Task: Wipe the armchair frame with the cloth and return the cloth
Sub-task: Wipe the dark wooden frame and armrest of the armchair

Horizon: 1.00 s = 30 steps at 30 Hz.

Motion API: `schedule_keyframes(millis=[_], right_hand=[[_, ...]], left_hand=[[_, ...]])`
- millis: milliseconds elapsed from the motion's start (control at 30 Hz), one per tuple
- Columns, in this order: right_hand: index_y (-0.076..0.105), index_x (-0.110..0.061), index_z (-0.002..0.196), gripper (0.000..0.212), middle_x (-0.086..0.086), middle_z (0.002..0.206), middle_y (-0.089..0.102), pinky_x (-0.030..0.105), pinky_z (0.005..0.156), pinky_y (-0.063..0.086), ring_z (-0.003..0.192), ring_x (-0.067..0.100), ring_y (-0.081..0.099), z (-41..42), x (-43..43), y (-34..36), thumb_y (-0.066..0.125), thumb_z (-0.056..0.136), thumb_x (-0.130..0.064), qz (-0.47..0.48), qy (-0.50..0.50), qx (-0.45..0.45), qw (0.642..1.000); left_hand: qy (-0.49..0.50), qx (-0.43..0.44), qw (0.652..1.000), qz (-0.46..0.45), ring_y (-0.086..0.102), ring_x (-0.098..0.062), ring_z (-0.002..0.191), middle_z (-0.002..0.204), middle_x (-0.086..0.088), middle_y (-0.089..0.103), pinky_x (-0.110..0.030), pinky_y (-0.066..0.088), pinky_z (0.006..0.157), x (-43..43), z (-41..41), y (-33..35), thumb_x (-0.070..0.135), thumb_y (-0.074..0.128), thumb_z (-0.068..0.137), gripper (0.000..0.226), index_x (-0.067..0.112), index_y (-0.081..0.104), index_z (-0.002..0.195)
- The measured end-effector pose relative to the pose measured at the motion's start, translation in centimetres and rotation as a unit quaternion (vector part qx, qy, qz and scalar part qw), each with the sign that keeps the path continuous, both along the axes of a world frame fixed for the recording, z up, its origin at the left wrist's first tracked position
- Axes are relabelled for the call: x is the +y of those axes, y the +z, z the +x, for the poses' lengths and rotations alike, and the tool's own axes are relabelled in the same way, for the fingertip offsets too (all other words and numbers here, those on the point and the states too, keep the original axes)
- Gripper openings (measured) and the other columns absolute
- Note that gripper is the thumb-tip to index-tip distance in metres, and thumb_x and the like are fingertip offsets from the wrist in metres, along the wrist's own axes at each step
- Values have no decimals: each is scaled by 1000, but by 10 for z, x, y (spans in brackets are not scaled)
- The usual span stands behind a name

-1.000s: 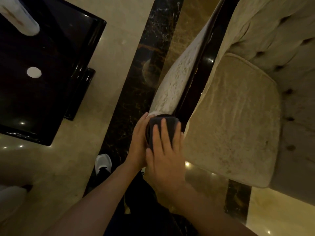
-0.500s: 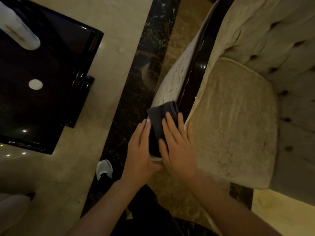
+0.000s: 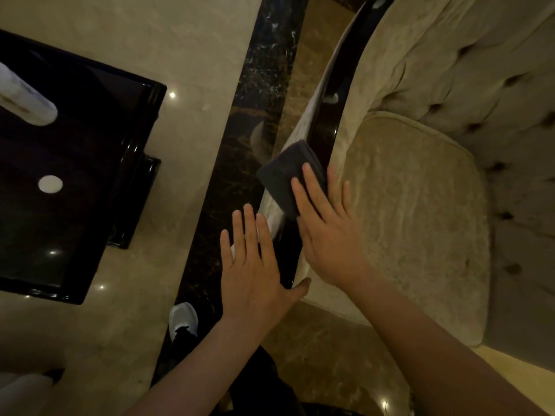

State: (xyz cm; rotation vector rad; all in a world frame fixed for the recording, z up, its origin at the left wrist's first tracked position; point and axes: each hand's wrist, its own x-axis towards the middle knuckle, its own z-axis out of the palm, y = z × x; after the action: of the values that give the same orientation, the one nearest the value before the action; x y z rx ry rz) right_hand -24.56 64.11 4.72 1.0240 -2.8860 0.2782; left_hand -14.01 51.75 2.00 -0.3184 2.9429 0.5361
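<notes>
A beige tufted armchair fills the right side, with a glossy black frame rail (image 3: 326,124) running along the top of its left arm. A folded dark grey cloth (image 3: 283,174) lies on that rail. My right hand (image 3: 326,226) presses flat on the cloth's near end, fingers spread over it. My left hand (image 3: 253,262) rests flat against the outer side of the arm near its front end, fingers apart and off the cloth, thumb hooked at the rail's front tip.
A glossy black low table (image 3: 75,181) stands at the left with a white cylindrical object (image 3: 27,100) on it. The seat cushion (image 3: 414,223) lies right of the rail. My white shoe (image 3: 183,321) is on the dark marble floor strip below.
The cloth and my right hand have slid away from me up the rail, uncovering its front end. My left hand has let go of the cloth and stayed near the arm's front.
</notes>
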Motion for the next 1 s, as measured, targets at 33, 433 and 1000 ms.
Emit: schedule_keyframes(millis=[33, 433, 1000], right_hand=[[17, -12, 158, 63, 13, 167, 10, 56, 123, -1, 152, 41, -7, -7, -1, 5, 40, 101, -26, 13, -5, 11, 1000], [71, -4, 107, 38, 19, 110, 70, 48, 120, 21, 113, 42, 60, -127, -11, 27, 44, 98, -29, 63, 403, 68, 910], [68, 0, 113, 43, 22, 115, 66, 56, 113, 33, 108, 42, 58, -360, 2, 38, 40, 96, -27, 2, 222, 72, 973]], left_hand=[[2, -5, 1000, 2, -5, -35, 153, 166, -22, -3, -58, 16, 120, 2, -7, 2, 87, 46, 67, 133, -1, -1, 155], [118, 9, 990, 75, -2, -29, 154, 165, -20, 2, -46, 8, 124, 18, -81, 13, 76, 53, 75, 120, 3, 2, 156], [54, 49, 997, 23, 15, -34, 152, 162, -22, 19, -49, 30, 119, 23, -305, 56, 54, 22, 100, 77, 1, 10, 154]])
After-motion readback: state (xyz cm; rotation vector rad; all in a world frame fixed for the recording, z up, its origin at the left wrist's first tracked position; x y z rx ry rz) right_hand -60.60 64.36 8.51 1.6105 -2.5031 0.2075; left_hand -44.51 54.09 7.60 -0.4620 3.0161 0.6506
